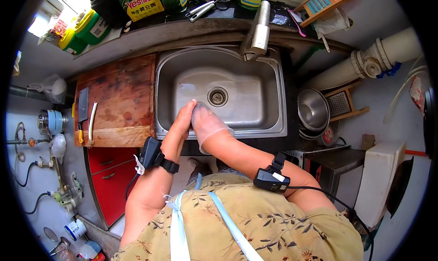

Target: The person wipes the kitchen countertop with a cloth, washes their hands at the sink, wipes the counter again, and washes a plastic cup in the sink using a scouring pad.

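Note:
Over the near edge of the steel sink [282,101], my two hands meet at the fingertips. A clear plastic glove [214,129] covers my right hand [207,121], its loose cuff flaring at the wrist. The glove and the angle hide how those fingers are bent. My bare left hand [183,117] presses against the glove's finger end with its fingers together, seemingly pinching the plastic. Below the hands, the drain [217,96] shows in the basin.
On the left, a wooden board [121,96] holds a cleaver [82,108] and a pale green stalk [92,119]. The faucet [260,35] rises behind the sink. Steel bowls [313,109] stand at the right. Bottles and a grater [326,3] line the back ledge.

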The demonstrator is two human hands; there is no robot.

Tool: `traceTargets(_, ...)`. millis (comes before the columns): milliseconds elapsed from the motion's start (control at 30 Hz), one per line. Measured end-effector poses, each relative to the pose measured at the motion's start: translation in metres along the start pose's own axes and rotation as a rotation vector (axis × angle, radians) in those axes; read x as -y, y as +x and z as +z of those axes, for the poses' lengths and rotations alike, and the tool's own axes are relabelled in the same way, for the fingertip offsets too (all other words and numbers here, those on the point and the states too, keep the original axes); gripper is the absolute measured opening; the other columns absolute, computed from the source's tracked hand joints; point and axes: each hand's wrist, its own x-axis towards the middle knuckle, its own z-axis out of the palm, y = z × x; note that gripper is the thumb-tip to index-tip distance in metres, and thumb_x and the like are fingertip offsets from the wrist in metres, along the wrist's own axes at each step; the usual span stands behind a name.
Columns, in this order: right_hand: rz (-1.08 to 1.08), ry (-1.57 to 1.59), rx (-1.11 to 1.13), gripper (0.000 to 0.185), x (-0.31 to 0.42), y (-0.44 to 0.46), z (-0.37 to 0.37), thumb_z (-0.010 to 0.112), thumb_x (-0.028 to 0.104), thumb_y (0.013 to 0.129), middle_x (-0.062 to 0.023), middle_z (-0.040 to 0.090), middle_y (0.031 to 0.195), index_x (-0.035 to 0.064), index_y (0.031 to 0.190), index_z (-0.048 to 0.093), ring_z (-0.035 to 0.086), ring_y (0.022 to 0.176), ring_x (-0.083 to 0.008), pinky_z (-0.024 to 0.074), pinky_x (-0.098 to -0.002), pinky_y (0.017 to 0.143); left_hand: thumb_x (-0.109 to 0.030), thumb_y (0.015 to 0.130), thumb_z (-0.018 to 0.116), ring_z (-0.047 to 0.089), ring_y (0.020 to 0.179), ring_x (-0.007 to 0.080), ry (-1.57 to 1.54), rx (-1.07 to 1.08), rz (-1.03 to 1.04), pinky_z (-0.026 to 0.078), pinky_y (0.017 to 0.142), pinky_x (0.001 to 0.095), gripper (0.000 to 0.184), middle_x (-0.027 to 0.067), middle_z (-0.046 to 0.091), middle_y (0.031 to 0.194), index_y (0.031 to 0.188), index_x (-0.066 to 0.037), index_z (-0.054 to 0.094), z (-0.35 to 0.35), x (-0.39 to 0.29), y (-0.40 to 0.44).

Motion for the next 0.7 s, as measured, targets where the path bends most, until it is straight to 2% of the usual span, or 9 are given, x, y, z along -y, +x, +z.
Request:
traceTargets(67,0.072,0.205,0.126,0.046,0.000,0.003,0.000,0.061,0.001,0.063,-0.0196,0.049,0.110,-0.0060,0.107,0.049,0.049,0.105,-0.0304,0.0403,-0.0330,0.091,-0.043,0.087,0.048,0.058,0.080,0.0169,-0.047,0.043,-0.033,0.047,0.075,0.0315,0.033,0.0060,0.060,0.086,0.090,-0.011,0.057,-0.002,0.000,0.000)
traceTargets(167,0.091,0.359,0.146,0.044,-0.005,0.007,0.001,0.061,-0.001,0.065,-0.0202,0.049,0.109,-0.0048,0.106,0.048,0.049,0.104,-0.0314,0.0407,-0.0333,0.090,-0.043,0.087,0.048,0.057,0.078,0.0166,-0.082,0.060,-0.028,0.046,0.072,0.0305,0.034,0.0061,0.060,0.085,0.090,-0.010,0.056,-0.002,0.001,0.002)
traceTargets(200,0.091,0.360,0.147,0.044,-0.006,0.005,0.003,0.061,-0.001,0.065,-0.0202,0.049,0.109,-0.0048,0.106,0.048,0.049,0.104,-0.0314,0.0407,-0.0333,0.090,-0.045,0.085,0.045,0.056,0.071,0.0170,0.013,0.023,-0.021,0.044,0.062,0.0300,0.040,0.0067,0.060,0.081,0.090,-0.007,0.057,-0.002,0.000,0.002)
traceTargets(233,0.074,0.368,0.052,0.045,-0.006,0.002,0.004,0.061,-0.001,0.064,-0.0204,0.048,0.108,-0.0046,0.107,0.047,0.049,0.104,-0.0321,0.0410,-0.0337,0.090,-0.047,0.084,0.043,0.056,0.064,0.0175,0.108,-0.015,-0.013,0.043,0.052,0.0294,0.046,0.0073,0.060,0.077,0.090,-0.005,0.058,-0.001,-0.002,0.003)
traceTargets(333,0.092,0.400,-0.011,0.043,-0.006,-0.003,0.000,0.058,-0.001,0.069,-0.0209,0.048,0.111,-0.0047,0.109,0.045,0.049,0.104,-0.0328,0.0416,-0.0341,0.090,-0.046,0.086,0.045,0.057,0.076,0.0183,0.154,-0.036,-0.098,0.046,0.065,0.0309,0.041,0.0066,0.060,0.084,0.092,-0.007,0.057,-0.001,-0.004,0.005)
traceTargets(500,0.153,0.435,-0.085,0.045,-0.010,-0.006,0.022,0.054,0.000,0.072,-0.0207,0.046,0.116,-0.0044,0.116,0.042,0.047,0.108,-0.0339,0.0396,-0.0352,0.093,-0.048,0.085,0.044,0.058,0.073,0.0191,0.254,-0.035,-0.098,0.046,0.061,0.0323,0.044,0.0080,0.061,0.084,0.093,-0.007,0.057,-0.006,0.000,0.013)
traceTargets(567,0.016,0.350,-0.292,0.047,-0.014,-0.007,0.033,0.053,-0.001,0.071,-0.0193,0.046,0.117,-0.0039,0.117,0.043,0.045,0.111,-0.0334,0.0370,-0.0360,0.095,-0.048,0.085,0.043,0.058,0.072,0.0190,0.242,-0.025,-0.082,0.046,0.060,0.0319,0.045,0.0084,0.061,0.084,0.093,-0.007,0.057,-0.006,-0.002,0.012)
traceTargets(633,-0.085,0.324,-0.275,0.047,-0.020,-0.008,0.026,0.055,-0.001,0.069,-0.0181,0.046,0.117,-0.0030,0.114,0.045,0.044,0.110,-0.0324,0.0367,-0.0354,0.096,-0.048,0.085,0.041,0.036,0.043,0.0123,0.149,-0.021,-0.058,0.027,0.041,0.0264,0.044,0.0019,0.045,0.056,0.073,-0.008,0.051,-0.006,-0.003,0.009)
traceTargets(700,-0.178,0.297,-0.262,0.047,-0.029,-0.005,0.021,0.057,-0.001,0.066,-0.0170,0.046,0.117,-0.0021,0.112,0.047,0.044,0.110,-0.0314,0.0364,-0.0348,0.096,-0.049,0.085,0.041,0.035,0.042,0.0121,0.147,-0.044,-0.057,0.026,0.040,0.0262,0.044,0.0014,0.044,0.055,0.072,-0.008,0.051,-0.006,-0.001,0.009)
